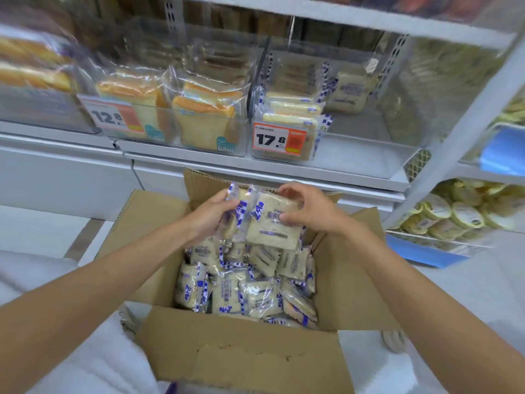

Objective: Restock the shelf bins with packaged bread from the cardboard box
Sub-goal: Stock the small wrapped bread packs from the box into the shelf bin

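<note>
An open cardboard box [247, 362] stands below me, with several small bread packs [241, 291] in clear wrappers with blue-and-white edges inside. My left hand [211, 213] and my right hand [305, 207] both grip a bunch of these bread packs [271, 226], lifted above the box's far end. Straight ahead on the shelf is a clear bin [355, 155] with a 17.8 price tag. It holds a stack of the same packs [292, 115] at its left side, and its right part is bare.
Left of it, a clear bin [181, 139] tagged 12.8 holds sliced bread loaves. A white shelf edge [270, 172] runs just beyond the box. A slanted white upright [466, 132] stands at right, with round yellow-wrapped goods [460, 214] behind it.
</note>
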